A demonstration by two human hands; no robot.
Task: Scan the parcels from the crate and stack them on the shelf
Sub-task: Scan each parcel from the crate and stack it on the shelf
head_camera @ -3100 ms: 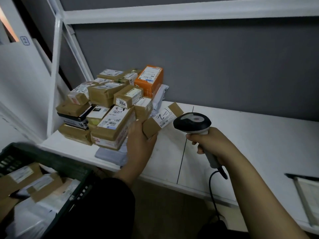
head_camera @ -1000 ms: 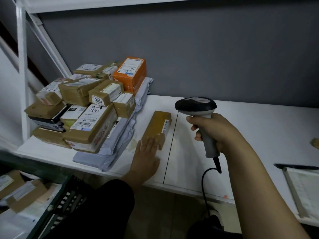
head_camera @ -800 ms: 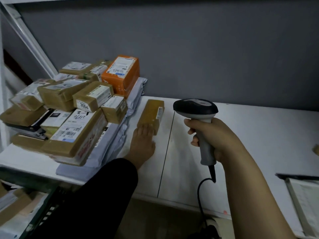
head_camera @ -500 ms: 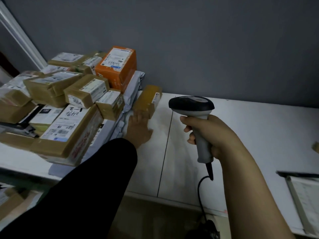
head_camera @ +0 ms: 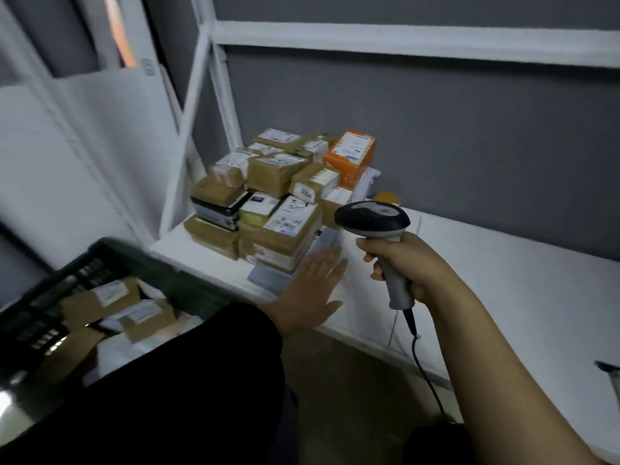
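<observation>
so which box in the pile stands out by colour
The bright orange cardboard box at the pile's back right corner; the boxes around it are brown.

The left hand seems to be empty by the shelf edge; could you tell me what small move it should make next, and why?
Probably swing the left hand down to the crate and grasp a parcel. That hand is open and holds nothing, the right hand grips the scanner, and labelled parcels lie in the crate.
</observation>
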